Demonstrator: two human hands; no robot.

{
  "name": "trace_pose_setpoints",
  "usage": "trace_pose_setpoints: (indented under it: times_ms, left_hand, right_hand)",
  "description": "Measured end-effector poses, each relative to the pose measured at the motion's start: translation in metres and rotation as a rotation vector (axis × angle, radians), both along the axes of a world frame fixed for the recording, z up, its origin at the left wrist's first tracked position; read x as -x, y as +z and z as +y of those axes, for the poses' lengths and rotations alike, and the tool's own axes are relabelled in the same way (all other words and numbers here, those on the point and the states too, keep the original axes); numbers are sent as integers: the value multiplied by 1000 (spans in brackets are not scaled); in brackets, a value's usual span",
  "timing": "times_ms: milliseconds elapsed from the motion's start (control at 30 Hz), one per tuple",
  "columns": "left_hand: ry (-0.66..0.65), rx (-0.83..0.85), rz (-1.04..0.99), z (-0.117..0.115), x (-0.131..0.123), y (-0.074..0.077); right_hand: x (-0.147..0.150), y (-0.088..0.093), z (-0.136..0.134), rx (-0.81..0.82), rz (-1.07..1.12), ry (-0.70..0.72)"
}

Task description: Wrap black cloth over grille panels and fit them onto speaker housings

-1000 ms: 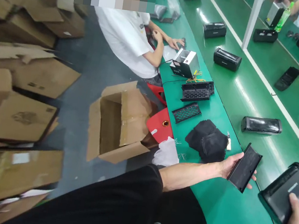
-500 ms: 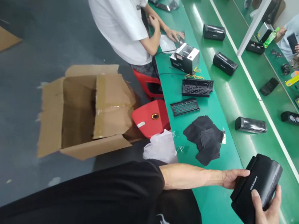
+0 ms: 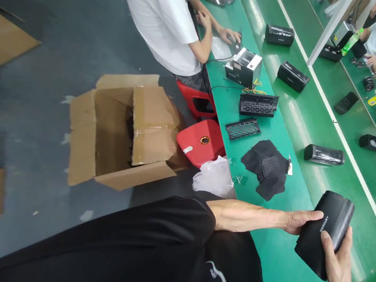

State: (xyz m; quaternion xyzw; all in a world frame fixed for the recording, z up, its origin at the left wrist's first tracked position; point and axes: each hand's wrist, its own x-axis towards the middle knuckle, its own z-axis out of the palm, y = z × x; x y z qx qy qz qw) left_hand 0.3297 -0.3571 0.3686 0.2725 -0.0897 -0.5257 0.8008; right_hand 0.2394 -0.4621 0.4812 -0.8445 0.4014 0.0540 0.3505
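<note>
Between my two hands is a black speaker (image 3: 333,215) with a curved face and MERKURY in white letters. My left hand (image 3: 298,221) grips its near left side, thumb lying on the face by the lettering. Around its lower right part wraps my right hand (image 3: 335,255), thumb pressed on the front; the other fingers are partly hidden behind. The speaker is tilted and held above the green bench (image 3: 282,269). A spread pile of black cloth-like sheets (image 3: 267,167) lies on the bench beyond my left forearm.
A black slotted grille (image 3: 243,129), a black housing (image 3: 258,105) and a boxy device (image 3: 244,67) lie farther along the bench. Several speakers, one here (image 3: 324,155), sit on the green line. An open carton (image 3: 81,145) and red stool (image 3: 202,140) stand left. Co-workers sit nearby.
My left thumb has moved farther onto the speaker's face, beside the lettering. The raised strip along the speaker's left side no longer shows. The whole view has shifted slightly.
</note>
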Motion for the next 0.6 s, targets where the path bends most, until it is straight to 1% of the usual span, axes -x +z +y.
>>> trace_pose_setpoints:
  times_ms: [67, 100, 167, 233, 267, 333, 400, 433, 500, 567, 600]
  left_hand:
    - [-79, 8, 96, -1, 2, 2]
    - [-84, 8, 142, -1, 2, 3]
    - [-20, -2, 214, -1, 1, 5]
    - [68, -17, 271, -1, -1, 6]
    - [108, -29, 288, -2, -2, 6]
    - [176, -47, 295, -5, -1, 5]
    - [210, -46, 272, -8, 4, 4]
    - [215, -46, 254, -9, 6, 3]
    - [172, -72, 218, -9, 7, 2]
    - [68, -120, 160, -5, -4, 2]
    - [26, -148, 113, -2, -14, 4]
  right_hand:
    - [4, 2, -4, -34, -9, -9]
    - [8, 4, -3, -65, -17, -14]
    - [20, 8, 4, -101, -83, -40]
    - [36, 6, 22, -32, -197, -109]
    - [43, 1, 34, 9, -253, -138]
    - [51, -13, 59, 78, -362, -190]
    - [51, -31, 80, 150, -447, -262]
    - [49, -39, 86, 192, -492, -303]
    - [48, -49, 88, 273, -554, -363]
    - [54, -51, 79, 258, -584, -361]
    - [60, -50, 74, 234, -593, -365]
